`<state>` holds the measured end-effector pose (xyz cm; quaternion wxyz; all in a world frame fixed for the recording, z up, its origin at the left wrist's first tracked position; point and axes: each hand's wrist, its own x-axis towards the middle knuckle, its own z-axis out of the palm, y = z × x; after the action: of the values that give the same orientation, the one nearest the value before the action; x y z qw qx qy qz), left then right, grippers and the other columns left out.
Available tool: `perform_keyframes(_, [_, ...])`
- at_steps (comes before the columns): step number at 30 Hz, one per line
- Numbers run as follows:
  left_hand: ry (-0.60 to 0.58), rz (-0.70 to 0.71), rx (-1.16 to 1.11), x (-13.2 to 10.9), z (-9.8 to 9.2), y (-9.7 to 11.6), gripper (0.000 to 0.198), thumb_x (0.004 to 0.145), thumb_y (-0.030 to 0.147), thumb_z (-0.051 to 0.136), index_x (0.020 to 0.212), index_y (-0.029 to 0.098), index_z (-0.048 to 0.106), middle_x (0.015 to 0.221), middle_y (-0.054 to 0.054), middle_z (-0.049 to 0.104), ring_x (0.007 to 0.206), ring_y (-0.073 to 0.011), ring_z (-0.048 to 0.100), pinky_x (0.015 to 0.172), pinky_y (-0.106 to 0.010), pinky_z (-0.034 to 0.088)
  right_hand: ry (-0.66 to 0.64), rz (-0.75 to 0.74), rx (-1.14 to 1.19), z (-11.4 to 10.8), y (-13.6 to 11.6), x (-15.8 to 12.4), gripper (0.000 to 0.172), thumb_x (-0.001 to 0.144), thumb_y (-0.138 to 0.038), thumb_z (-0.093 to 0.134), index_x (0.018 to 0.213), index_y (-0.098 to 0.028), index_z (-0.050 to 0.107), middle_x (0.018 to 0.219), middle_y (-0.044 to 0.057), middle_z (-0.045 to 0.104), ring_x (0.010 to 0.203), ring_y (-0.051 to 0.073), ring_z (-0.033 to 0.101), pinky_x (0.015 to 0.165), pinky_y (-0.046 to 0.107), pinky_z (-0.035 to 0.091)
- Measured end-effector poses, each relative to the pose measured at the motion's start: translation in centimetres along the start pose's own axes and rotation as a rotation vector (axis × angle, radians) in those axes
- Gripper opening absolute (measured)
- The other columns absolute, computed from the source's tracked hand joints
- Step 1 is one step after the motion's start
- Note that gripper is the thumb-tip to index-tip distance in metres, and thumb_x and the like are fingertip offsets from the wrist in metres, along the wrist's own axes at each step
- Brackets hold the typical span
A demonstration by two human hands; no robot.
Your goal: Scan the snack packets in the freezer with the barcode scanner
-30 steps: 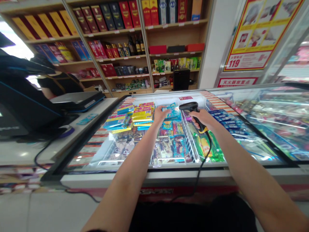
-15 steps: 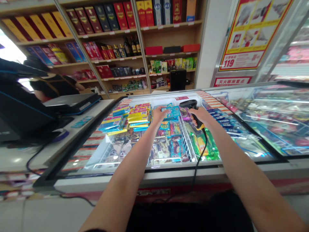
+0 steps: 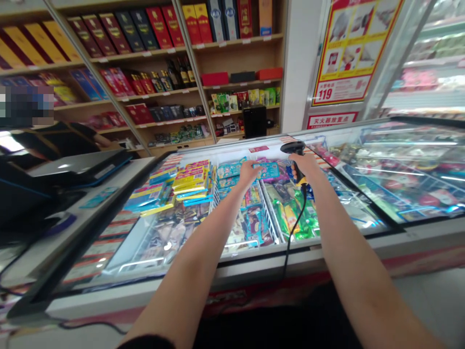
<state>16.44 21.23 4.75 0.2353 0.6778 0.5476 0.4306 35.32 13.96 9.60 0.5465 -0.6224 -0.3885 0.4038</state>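
My left hand [image 3: 250,170] pinches the edge of a light blue ice cream packet [image 3: 269,169] and holds it flat above the wire baskets of a chest freezer [image 3: 132,238]. In my right hand [image 3: 307,166] is a black barcode scanner [image 3: 292,147] with a yellow-tipped handle, fingers wrapped round the grip. The scanner's head is up and to the right of the packet, apart from it. From the handle a black cable [image 3: 297,224] hangs down over the freezer's front edge. Below my hands lie more blue packets [image 3: 229,168] and green packets [image 3: 305,220].
Yellow and blue boxes [image 3: 192,180] are stacked at the left in the freezer. A white wire divider [image 3: 268,215] separates the baskets. On the left counter stands a scale [image 3: 82,164], with a person [image 3: 54,140] behind it. Shelves of boxed goods [image 3: 125,31] line the back.
The view has swung to the right. Both hands have shifted right over the freezer, still holding the ice cream packet and the barcode scanner.
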Motion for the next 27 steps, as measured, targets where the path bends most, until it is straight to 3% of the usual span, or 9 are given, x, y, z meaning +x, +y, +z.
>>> perform_keyframes(5, [-0.067, 0.090, 0.158, -0.7, 1.2, 0.3, 0.016, 0.074, 0.011, 0.069, 0.087, 0.017, 0.075, 0.100, -0.008, 0.072, 0.101, -0.0241, 0.064, 0.092, -0.031, 0.045, 0.011, 0.007, -0.013, -0.2, -0.1, 0.0, 0.012, 0.081, -0.021, 0.064, 0.072, -0.017, 0.056, 0.048, 0.002, 0.053, 0.037, 0.015, 0.048, 0.034, 0.027, 0.040])
perform_keyframes(12, [-0.072, 0.156, 0.262, -0.8, 2.2, -1.1, 0.025, 0.079, 0.021, 0.071, 0.104, 0.017, 0.072, 0.114, -0.012, 0.070, 0.114, -0.0274, 0.060, 0.101, -0.038, 0.042, -0.004, -0.001, -0.041, 0.0, 0.4, 0.1, 0.012, 0.080, -0.022, 0.064, 0.071, -0.018, 0.056, 0.050, 0.002, 0.054, 0.036, 0.015, 0.049, 0.036, 0.028, 0.042])
perform_keyframes(17, [-0.070, 0.192, 0.330, -1.0, 1.9, -0.9, 0.029, 0.080, 0.019, 0.070, 0.109, 0.015, 0.071, 0.119, -0.014, 0.067, 0.116, -0.0275, 0.059, 0.103, -0.038, 0.041, 0.001, 0.009, -0.062, 0.2, 0.1, -0.4, 0.014, 0.081, -0.023, 0.064, 0.071, -0.018, 0.056, 0.048, 0.003, 0.054, 0.037, 0.016, 0.049, 0.034, 0.028, 0.040])
perform_keyframes(21, [-0.031, 0.215, 0.379, -0.9, 0.3, -0.5, 0.028, 0.084, 0.015, 0.060, 0.110, 0.017, 0.071, 0.118, -0.012, 0.067, 0.117, -0.0262, 0.059, 0.104, -0.036, 0.041, -0.029, 0.021, -0.053, 0.5, -0.1, -0.9, 0.015, 0.083, -0.022, 0.063, 0.070, -0.018, 0.055, 0.045, 0.001, 0.052, 0.037, 0.015, 0.048, 0.034, 0.026, 0.039])
perform_keyframes(27, [0.107, 0.116, 0.513, -0.5, -4.5, -1.8, 0.033, 0.087, 0.016, 0.051, 0.114, 0.017, 0.069, 0.121, -0.014, 0.065, 0.115, -0.0276, 0.058, 0.103, -0.037, 0.040, -0.108, 0.003, -0.125, 2.3, 0.6, -1.1, 0.020, 0.081, -0.026, 0.067, 0.066, -0.019, 0.055, 0.043, 0.002, 0.052, 0.036, 0.016, 0.049, 0.035, 0.026, 0.041])
